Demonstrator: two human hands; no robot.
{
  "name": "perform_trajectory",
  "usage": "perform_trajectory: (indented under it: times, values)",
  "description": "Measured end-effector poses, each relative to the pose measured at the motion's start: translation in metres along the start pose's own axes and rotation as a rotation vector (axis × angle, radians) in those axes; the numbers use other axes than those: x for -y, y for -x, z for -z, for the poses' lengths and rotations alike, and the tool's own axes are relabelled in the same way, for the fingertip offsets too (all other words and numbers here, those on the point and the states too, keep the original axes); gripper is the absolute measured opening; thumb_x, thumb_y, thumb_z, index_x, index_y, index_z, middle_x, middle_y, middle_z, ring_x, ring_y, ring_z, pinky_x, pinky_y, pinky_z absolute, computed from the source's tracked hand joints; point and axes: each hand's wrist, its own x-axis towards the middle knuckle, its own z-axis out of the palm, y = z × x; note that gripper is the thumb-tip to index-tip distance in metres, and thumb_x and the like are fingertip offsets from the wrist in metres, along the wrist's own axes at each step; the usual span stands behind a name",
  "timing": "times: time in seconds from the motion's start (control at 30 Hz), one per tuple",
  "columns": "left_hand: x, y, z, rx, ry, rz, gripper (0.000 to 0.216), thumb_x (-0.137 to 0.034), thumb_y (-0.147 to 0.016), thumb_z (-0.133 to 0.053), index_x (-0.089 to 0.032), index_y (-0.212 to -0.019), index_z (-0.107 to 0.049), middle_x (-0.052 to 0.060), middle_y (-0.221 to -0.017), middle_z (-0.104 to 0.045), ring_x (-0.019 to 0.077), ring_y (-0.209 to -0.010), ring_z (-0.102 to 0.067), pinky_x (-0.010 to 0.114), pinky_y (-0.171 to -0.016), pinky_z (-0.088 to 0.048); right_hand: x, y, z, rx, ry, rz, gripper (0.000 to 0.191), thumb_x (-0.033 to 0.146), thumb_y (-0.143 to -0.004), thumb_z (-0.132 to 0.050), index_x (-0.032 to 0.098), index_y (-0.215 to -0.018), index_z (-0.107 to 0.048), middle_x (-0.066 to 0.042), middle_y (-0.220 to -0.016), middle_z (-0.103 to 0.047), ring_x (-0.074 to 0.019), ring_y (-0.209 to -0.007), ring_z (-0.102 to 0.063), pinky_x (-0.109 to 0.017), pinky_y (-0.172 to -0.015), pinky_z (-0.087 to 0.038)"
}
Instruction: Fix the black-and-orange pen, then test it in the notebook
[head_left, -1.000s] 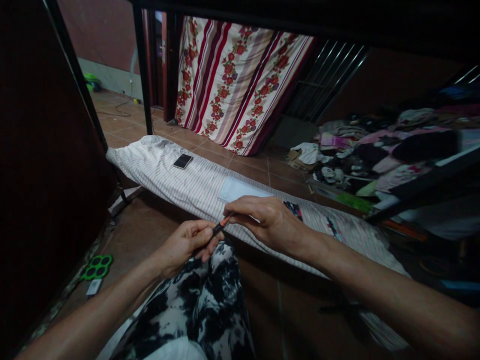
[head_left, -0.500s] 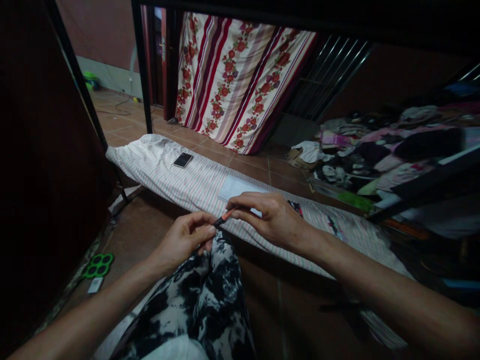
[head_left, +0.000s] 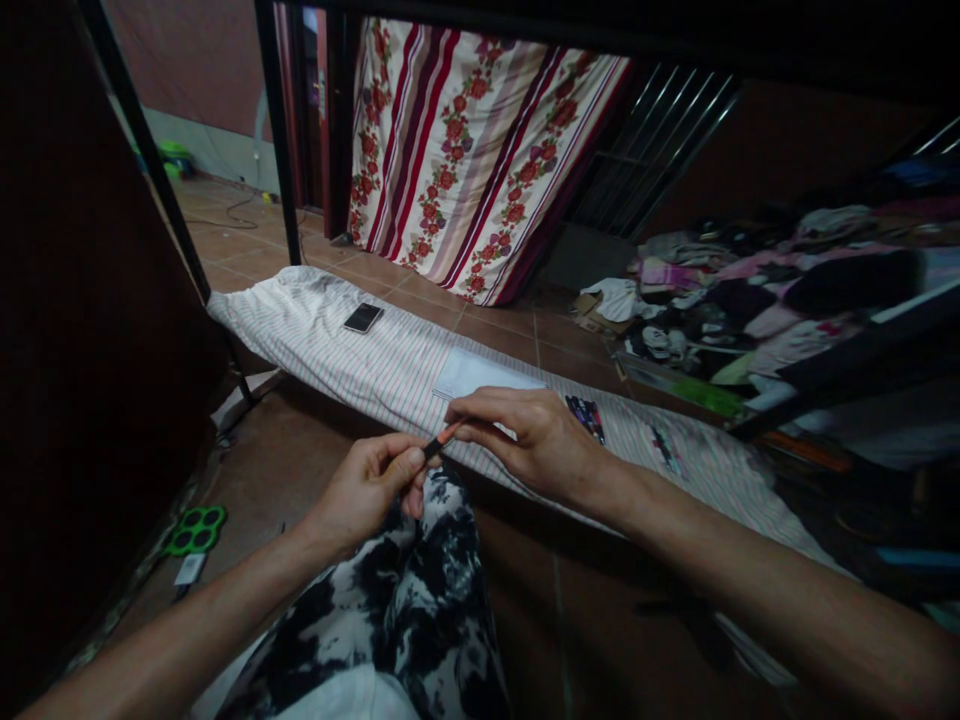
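Above my knees, my left hand pinches the black end of a slim black-and-orange pen between thumb and fingers. My right hand comes in from the right and has its fingertips closed on the orange end. The pen slants up toward the right between the two hands. Beyond my right hand, a pale blue folded sheet or booklet lies on the striped cloth, partly covered by that hand. Several dark pens lie side by side just right of it, and a few more slim pens sit farther right.
The striped cloth covers a long, narrow bench, with a phone on its left part. Dark metal posts frame the view. A floral curtain hangs behind; heaped clothes lie right. A green four-ringed object is on the floor.
Both hands keep their hold on the pen, shifting only slightly. My right hand has moved a little left, and more of the dark pens on the cloth shows.
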Motion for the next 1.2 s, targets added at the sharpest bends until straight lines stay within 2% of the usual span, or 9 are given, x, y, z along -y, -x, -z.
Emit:
perform_trajectory:
  times: [0.2,0.3,0.4,0.53,0.77,0.93,1.0,1.1,1.2]
  values:
    - [0.001,0.000,0.001,0.145,0.093,0.061,0.040,-0.051,-0.076,-0.056,-0.015,-0.061,-0.050,-0.005,-0.045,-0.043,0.0050,-0.039,-0.034,0.020,-0.043,-0.023,0.003,0.001,0.002,0.020,-0.021,0.016,0.011,0.017,-0.086,-0.052,0.013,-0.089,-0.063,-0.006,-0.077,-0.068,-0.0119,-0.068,-0.062,-0.020,-0.061,-0.045]
    - [-0.001,0.000,0.004,0.173,0.125,0.066,0.037,-0.048,-0.079,-0.054,-0.013,-0.066,-0.054,-0.006,-0.047,-0.040,0.0045,-0.043,-0.029,0.021,-0.046,-0.020,0.002,0.001,0.002,0.021,0.000,0.031,0.012,0.017,-0.086,-0.052,0.012,-0.089,-0.063,-0.008,-0.077,-0.068,-0.0131,-0.068,-0.062,-0.021,-0.061,-0.045]
    - [-0.002,-0.001,0.007,0.208,0.090,0.092,0.034,-0.045,-0.079,-0.056,-0.012,-0.078,-0.059,-0.004,-0.055,-0.043,0.0049,-0.049,-0.033,0.020,-0.047,-0.020,-0.001,0.001,0.003,-0.002,-0.004,0.016,0.011,0.018,-0.085,-0.055,0.012,-0.087,-0.064,-0.008,-0.077,-0.068,-0.0132,-0.068,-0.063,-0.021,-0.061,-0.045]
    - [0.000,-0.005,0.010,0.139,0.113,0.078,0.034,-0.040,-0.071,-0.067,-0.015,-0.092,-0.056,-0.005,-0.064,-0.048,0.0038,-0.048,-0.036,0.017,-0.044,-0.021,-0.004,0.002,0.004,0.005,-0.014,-0.012,0.008,0.018,-0.084,-0.057,0.014,-0.085,-0.064,-0.006,-0.078,-0.068,-0.0120,-0.068,-0.063,-0.019,-0.061,-0.044]
    - [0.000,0.000,0.003,0.058,0.040,0.033,0.033,-0.045,-0.073,-0.063,-0.013,-0.082,-0.058,-0.005,-0.054,-0.050,0.0065,-0.045,-0.043,0.019,-0.046,-0.034,0.002,0.002,0.003,-0.019,-0.032,-0.028,0.008,0.017,-0.083,-0.057,0.014,-0.086,-0.064,-0.006,-0.077,-0.068,-0.0125,-0.068,-0.062,-0.020,-0.062,-0.045]
    - [0.000,0.005,-0.005,0.019,0.049,0.044,0.038,-0.051,-0.071,-0.062,-0.014,-0.072,-0.056,-0.005,-0.052,-0.047,0.0056,-0.043,-0.041,0.019,-0.044,-0.031,0.005,0.000,0.002,0.062,-0.072,-0.089,0.009,0.015,-0.083,-0.057,0.013,-0.087,-0.065,-0.005,-0.076,-0.068,-0.0127,-0.069,-0.063,-0.021,-0.063,-0.045]
    - [0.001,0.005,-0.006,0.052,0.080,0.064,0.040,-0.053,-0.072,-0.059,-0.015,-0.066,-0.052,-0.006,-0.048,-0.044,0.0047,-0.040,-0.037,0.019,-0.042,-0.027,0.006,0.001,0.001,0.083,-0.078,-0.094,0.009,0.015,-0.084,-0.056,0.014,-0.086,-0.064,-0.005,-0.077,-0.068,-0.0121,-0.069,-0.063,-0.020,-0.063,-0.045]
    - [0.002,0.005,-0.005,0.187,0.194,0.132,0.041,-0.052,-0.074,-0.058,-0.016,-0.061,-0.047,-0.007,-0.044,-0.040,0.0039,-0.034,-0.034,0.019,-0.038,-0.021,0.006,0.003,0.001,0.085,-0.084,-0.060,0.011,0.015,-0.085,-0.053,0.015,-0.085,-0.064,-0.005,-0.078,-0.068,-0.0117,-0.070,-0.063,-0.020,-0.064,-0.045]
    - [0.000,0.003,-0.001,0.279,0.317,0.207,0.036,-0.047,-0.074,-0.060,-0.014,-0.065,-0.051,-0.007,-0.048,-0.041,0.0031,-0.032,-0.034,0.020,-0.037,-0.018,0.006,0.004,0.003,0.065,-0.097,-0.031,0.010,0.016,-0.085,-0.053,0.015,-0.087,-0.063,-0.005,-0.079,-0.068,-0.0119,-0.071,-0.063,-0.020,-0.065,-0.045]
